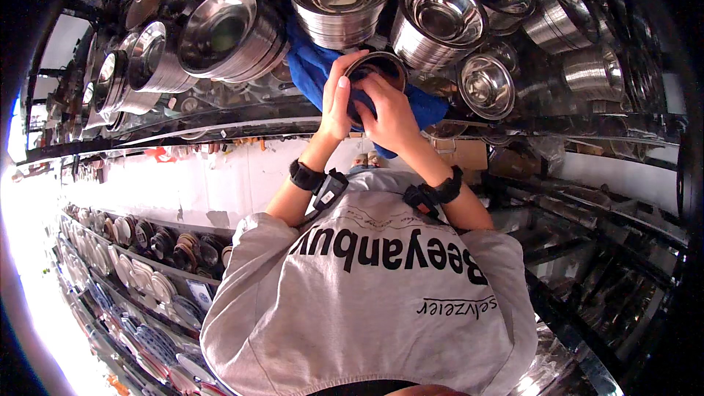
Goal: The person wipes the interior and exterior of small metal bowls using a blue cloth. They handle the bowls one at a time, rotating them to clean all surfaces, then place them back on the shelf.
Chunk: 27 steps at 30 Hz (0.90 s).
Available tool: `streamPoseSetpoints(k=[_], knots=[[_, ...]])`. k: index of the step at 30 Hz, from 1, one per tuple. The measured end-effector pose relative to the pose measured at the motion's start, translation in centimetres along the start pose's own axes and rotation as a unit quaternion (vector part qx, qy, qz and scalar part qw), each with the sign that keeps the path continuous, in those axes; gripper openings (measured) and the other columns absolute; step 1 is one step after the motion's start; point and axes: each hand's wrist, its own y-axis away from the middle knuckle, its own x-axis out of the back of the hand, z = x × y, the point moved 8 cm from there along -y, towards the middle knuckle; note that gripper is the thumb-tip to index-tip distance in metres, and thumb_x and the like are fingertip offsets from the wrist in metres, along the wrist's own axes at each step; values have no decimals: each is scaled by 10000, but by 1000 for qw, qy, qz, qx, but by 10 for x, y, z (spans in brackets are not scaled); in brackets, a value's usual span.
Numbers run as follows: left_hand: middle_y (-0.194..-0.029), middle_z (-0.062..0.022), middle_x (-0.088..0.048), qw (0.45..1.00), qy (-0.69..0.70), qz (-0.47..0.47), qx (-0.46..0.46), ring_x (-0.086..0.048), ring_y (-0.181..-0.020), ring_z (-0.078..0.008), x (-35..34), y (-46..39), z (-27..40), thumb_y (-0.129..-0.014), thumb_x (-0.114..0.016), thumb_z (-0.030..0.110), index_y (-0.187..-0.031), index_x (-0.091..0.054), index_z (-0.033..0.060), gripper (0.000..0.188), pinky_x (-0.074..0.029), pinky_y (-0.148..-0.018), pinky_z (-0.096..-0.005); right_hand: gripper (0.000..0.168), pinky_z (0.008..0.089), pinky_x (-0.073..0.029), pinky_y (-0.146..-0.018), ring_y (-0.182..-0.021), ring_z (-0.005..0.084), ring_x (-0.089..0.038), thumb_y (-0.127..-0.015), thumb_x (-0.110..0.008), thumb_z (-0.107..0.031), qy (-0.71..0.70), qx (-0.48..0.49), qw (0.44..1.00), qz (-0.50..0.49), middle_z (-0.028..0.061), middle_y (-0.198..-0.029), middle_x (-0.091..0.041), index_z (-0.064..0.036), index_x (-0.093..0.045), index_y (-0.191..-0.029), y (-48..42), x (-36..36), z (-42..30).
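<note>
Both of my hands are on a round metal bowl (397, 66) tilted above a blue cloth (309, 74) at the shelf's front. My left hand (335, 93) grips the bowl's side and rim, thumb up. My right hand (388, 113) reaches its fingers into the bowl's opening; whether a piece of cloth lies under them is hidden. The blue cloth spreads behind and beside the bowl, with a corner hanging below the shelf edge. Straight behind it stands a tall stack of shiny steel bowls (341, 22).
More stacked steel bowls stand to the left (228, 38) and right (440, 22). A small steel bowl (487, 87) sits near the front edge at right. The shelf's edge (247, 127) runs across below my hands. Racks of dishes (146, 280) stand at lower left.
</note>
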Motion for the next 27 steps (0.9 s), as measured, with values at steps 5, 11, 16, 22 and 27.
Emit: streamPoseSetpoints(k=[5,11,16,22,27], knots=[[-1300,-183,-554,999,45,9,14,-523,-1232,-260,3,3,-8,-1019,-318,436,-1358,-457,-53,611,-372,-1081,-370,259,456,-510,-795,-924,359,-603,-713,-722,-28,137,-81,986,-43,146,-975,-569,-34,-637,-958,11,10,0],[-1299,-176,-550,999,42,10,9,-522,-1224,-248,2,0,-3,-1034,-315,438,-1358,-448,-54,604,-372,-1084,-365,263,417,-497,-754,-890,313,-581,-693,-701,-14,249,-47,966,55,116,-914,-518,-45,-627,-943,7,25,2],[-1306,-175,-540,999,35,24,16,-511,-1222,-251,7,1,-11,-1033,-314,425,-1362,-445,-47,590,-348,-1087,-359,330,438,-478,-790,-927,349,-570,-748,-686,3,238,-42,964,113,130,-960,-526,-67,-581,-1052,-6,21,8],[-1317,-176,-523,999,-3,36,3,-485,-1246,-252,7,1,-8,-1031,-278,462,-1356,-447,-43,624,-337,-1093,-363,365,479,-459,-837,-980,422,-557,-811,-626,21,131,-36,983,127,210,-1064,-515,-9,-465,-1137,-13,6,7],[-1311,-177,-530,999,-6,36,-10,-489,-1238,-270,7,2,-9,-1026,-280,463,-1344,-464,-42,624,-321,-1099,-366,372,491,-436,-890,-1062,466,-519,-827,-591,22,11,-14,998,59,252,-1131,-494,30,-443,-1167,-12,-6,0]])
